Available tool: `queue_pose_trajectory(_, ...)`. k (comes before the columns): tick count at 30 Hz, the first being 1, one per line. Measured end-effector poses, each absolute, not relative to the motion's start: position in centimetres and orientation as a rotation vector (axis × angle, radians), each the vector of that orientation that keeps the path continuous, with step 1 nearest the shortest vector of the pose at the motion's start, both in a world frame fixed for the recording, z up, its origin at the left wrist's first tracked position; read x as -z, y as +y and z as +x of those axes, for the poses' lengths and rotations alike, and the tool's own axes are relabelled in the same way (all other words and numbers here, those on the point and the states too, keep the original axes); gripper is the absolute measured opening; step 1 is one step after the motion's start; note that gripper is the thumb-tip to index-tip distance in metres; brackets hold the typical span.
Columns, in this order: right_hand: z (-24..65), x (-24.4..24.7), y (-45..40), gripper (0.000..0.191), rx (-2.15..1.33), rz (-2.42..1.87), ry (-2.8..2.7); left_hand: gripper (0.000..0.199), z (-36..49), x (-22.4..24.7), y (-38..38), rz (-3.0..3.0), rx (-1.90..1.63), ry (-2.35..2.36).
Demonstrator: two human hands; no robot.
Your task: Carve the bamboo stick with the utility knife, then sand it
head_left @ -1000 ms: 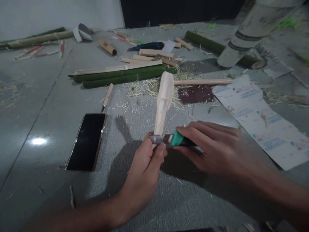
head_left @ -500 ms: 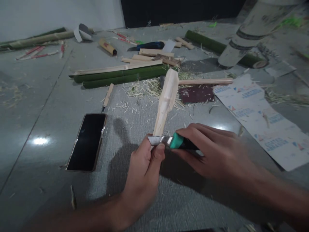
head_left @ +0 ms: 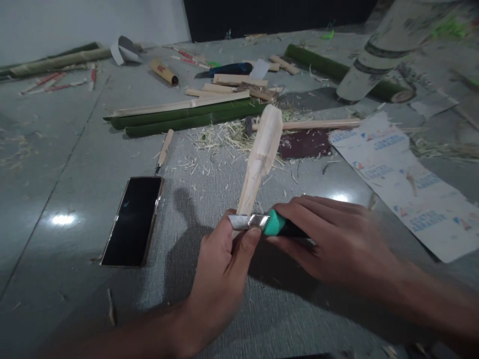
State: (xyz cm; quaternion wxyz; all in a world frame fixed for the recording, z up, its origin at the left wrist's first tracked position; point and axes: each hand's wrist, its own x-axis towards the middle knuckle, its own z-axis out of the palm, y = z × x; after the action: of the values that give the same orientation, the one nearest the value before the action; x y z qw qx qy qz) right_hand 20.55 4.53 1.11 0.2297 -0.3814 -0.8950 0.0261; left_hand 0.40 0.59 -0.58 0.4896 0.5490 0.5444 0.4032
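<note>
The wood (head_left: pixel 265 137) is held in the left grip (head_left: pixel 222 267), with its thin part pinched by the thumb and fingers. It is tilted up and away from that grip, with its wide end at the top. The knife (head_left: pixel 275 222) is grasped by its handle in the right grip (head_left: pixel 333 234). Its blade (head_left: pixel 239 221) is laid across the thin part of the wood, just above the left thumb (head_left: pixel 250 242). Which side of the blade is sharp cannot be told.

For a neat cut, the wood should be squeezed firmly so that it is not twisted. The blade should be tipped low, and only thin curls should be taken, with small, slow pushes. The sharp side should be turned away from the left thumb, as a slip there could hurt. If the blade is stuck, it should be backed out and not forced.

Left of the left grip, a phone (head_left: pixel 132 222) is laid on the floor (head_left: pixel 75 149). Beyond both grips, shavings (head_left: pixel 220 137) are scattered. Right of the right grip, a paper sheet (head_left: pixel 407 179) is spread out.
</note>
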Motion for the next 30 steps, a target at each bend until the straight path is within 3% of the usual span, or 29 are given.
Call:
queue_pose_trajectory(14,19.9,-1.3,4.0,0.020,-0.022,-1.075,-2.466,0.023,0.8,0.3,0.1,1.190,-1.025,1.392)
queue_pose_trajectory(20,20.0,-1.4,3.9,0.018,0.018,-1.088,-2.446,0.038,0.8,0.3,0.3,1.109,-1.038,1.408)
queue_pose_trajectory(30,19.7,-2.0,3.6,0.025,0.055,-1.184,-2.385,0.046,0.6,0.4,0.9,1.071,-1.032,1.402)
